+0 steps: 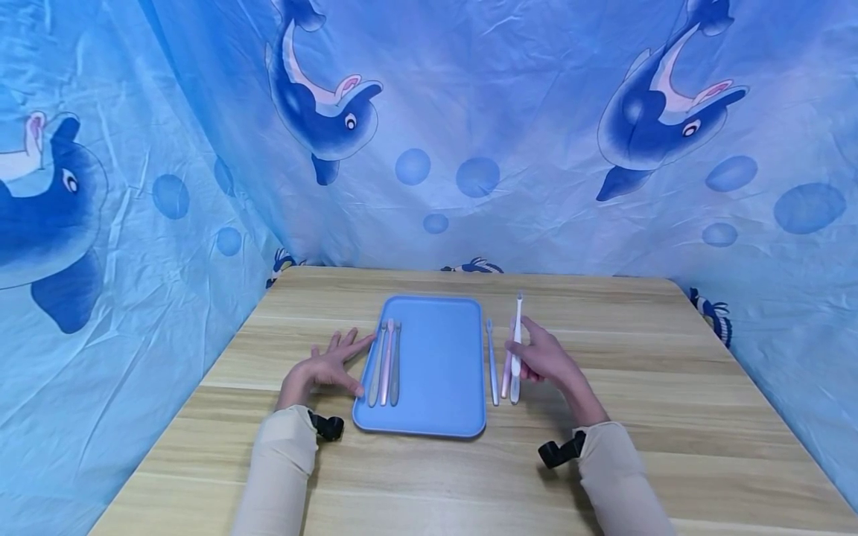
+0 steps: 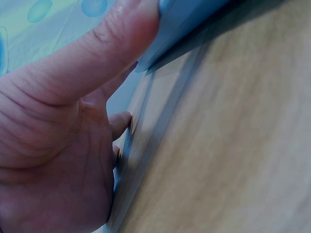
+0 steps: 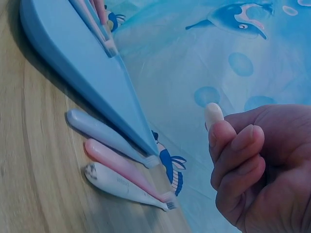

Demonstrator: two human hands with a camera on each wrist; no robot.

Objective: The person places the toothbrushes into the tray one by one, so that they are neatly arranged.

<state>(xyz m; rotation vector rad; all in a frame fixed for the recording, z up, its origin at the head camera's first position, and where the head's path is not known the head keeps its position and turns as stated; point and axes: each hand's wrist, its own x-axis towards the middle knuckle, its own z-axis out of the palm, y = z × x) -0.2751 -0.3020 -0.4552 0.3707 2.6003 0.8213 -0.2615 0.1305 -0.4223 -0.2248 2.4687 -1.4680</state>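
Observation:
My right hand point(image 1: 544, 356) pinches a white toothbrush point(image 1: 519, 321) to the right of the blue tray point(image 1: 442, 357). In the right wrist view, only the rounded handle end point(image 3: 214, 114) of that brush shows past the curled fingers. Below the hand, a light blue toothbrush point(image 3: 109, 135), a pink toothbrush point(image 3: 127, 167) and another white toothbrush point(image 3: 124, 186) lie side by side on the table. My left hand point(image 1: 328, 366) spreads its fingers at the tray's left edge, the thumb touching the rim. Two greyish toothbrushes with a pink toothbrush point(image 1: 386, 365) between them lie along the tray's left side.
The wooden table point(image 1: 429, 484) carries the tray near its middle. Behind it and at the sides hangs a blue curtain point(image 1: 436, 89) with dolphins printed on it. A black wrist camera point(image 1: 561, 450) sits on the right wrist, another point(image 1: 327, 426) on the left.

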